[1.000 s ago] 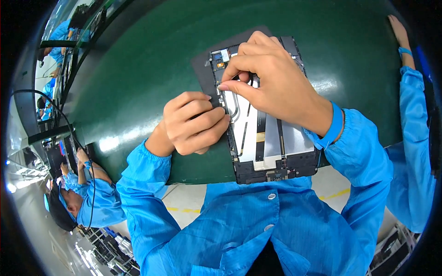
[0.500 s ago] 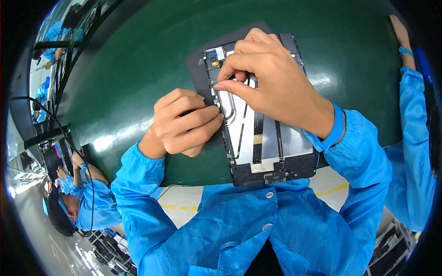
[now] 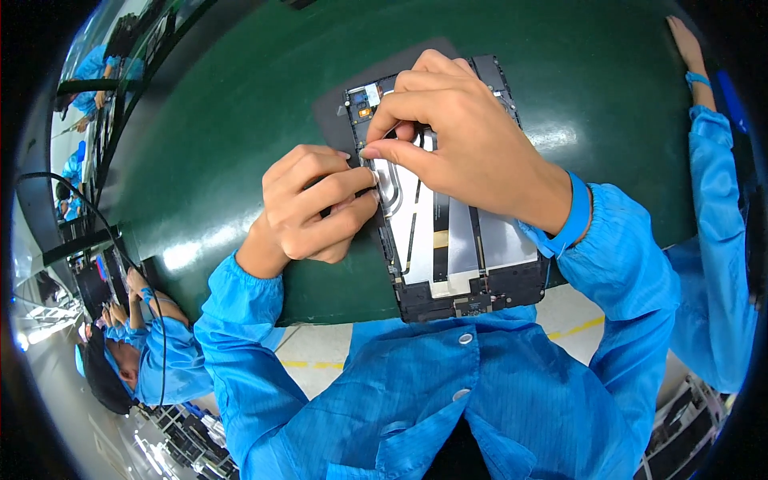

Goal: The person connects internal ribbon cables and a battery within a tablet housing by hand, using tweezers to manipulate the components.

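Observation:
An opened tablet, with a black frame, silver inner plates and dark flex cables, lies on the green table near its front edge. At the tablet's left edge my left hand has thumb and index finger pinched together. Whatever sits between those fingertips is too small to make out. My right hand reaches over the upper part of the tablet. Its thumb and index finger are pinched at the same left edge, just above the left fingertips. What they grip is hidden, and the hand covers part of the tablet's inside.
Under the tablet's upper left lies a dark grey mat on the green table. A black cable curves along the left side. Co-workers in blue sit at left and right, one arm resting on the table's right.
The tablet and both my hands have shifted slightly left in the picture. Both pinches stay at the tablet's left edge.

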`<state>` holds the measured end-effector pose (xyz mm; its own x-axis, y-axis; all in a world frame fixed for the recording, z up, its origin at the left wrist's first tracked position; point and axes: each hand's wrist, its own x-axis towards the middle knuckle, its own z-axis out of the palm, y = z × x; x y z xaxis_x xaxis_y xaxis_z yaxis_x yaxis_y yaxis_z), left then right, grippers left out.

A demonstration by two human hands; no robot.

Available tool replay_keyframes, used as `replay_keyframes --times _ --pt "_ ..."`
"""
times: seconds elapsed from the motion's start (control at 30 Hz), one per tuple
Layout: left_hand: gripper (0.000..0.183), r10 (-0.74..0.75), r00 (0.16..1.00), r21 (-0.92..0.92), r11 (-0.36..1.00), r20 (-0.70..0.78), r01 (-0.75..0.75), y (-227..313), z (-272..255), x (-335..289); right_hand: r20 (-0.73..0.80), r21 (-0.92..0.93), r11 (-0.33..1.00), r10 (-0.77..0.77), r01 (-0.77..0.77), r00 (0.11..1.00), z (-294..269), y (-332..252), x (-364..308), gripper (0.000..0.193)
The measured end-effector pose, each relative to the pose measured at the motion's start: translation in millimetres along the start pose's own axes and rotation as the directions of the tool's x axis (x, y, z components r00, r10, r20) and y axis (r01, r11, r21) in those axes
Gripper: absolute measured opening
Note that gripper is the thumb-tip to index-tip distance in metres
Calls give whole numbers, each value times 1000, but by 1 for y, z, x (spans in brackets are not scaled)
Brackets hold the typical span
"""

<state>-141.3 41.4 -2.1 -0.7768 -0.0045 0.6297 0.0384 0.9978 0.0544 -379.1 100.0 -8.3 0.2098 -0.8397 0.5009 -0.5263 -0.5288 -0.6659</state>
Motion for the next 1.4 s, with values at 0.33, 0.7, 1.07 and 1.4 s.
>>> replay_keyframes --times 0.33,0.7,1.07,1.4 --pt "25 9 1000 46 999 7 -10 2 -4 -5 11 -13 1000 -1 1 1000 4 -2 -3 9" --pt "31 -12 999 108 994 30 9 -2 -8 -12 18 -42 998 -35 36 999 12 -5 -9 11" --pt "29 -55 996 168 985 66 43 -8 -13 -17 -23 -5 1000 -15 15 1000 15 -4 -8 10" --pt "40 -77 996 203 977 36 68 -2 -7 -15 -17 -17 1000 14 -14 1000 9 -2 -8 12"
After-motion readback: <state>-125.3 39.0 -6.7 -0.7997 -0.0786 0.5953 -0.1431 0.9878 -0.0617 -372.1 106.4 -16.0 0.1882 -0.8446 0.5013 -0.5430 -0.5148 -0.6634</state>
